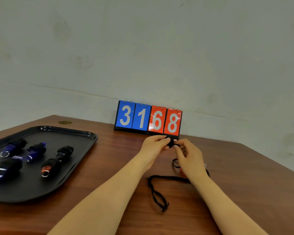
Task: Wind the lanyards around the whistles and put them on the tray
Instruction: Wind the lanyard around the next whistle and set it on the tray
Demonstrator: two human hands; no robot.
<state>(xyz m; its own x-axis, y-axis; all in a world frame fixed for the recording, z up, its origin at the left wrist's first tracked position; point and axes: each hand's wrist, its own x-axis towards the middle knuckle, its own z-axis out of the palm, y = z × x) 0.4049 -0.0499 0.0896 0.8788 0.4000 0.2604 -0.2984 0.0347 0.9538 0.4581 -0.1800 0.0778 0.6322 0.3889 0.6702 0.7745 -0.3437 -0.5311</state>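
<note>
1. Whistle: held above the tabletop, right of frame centre, just below the score board. Mostly covered by black cord wraps; a small red patch shows at its right end.
2. Left hand: fingers curled round the left side of the whistle, gripping it; thumb tip lies on the wrapped part.
3. Right hand: fingers curled, pinching the black cord just right of the whistle.
4. Lanyard: black cord runs from the whistle down under the right hand, then lies slack on the tabletop in a long loop in the lower centre of the frame, its far end twisted. A small loop of it shows just left of the right wrist.
5. Small orange-red object: partly hidden under the right wrist; cannot tell what it is.
6. Tray: black, rectangular, rounded corners, at the left of the frame, well apart from the hands.
7. Wrapped whistles on the tray: five visible, each bound in black cord. Three show blue bodies, one shows orange-red with a metal ring, one looks all black. The lower-left one is cut by the frame edge.
8. Tabletop: dark brown wood grain.
9. Score board: stands at the far tabletop edge against the wall; blue cards read 3 and 1, red cards read 6 and 8.
10. Brass-coloured disc: set in the tabletop beyond the tray, upper left.
</note>
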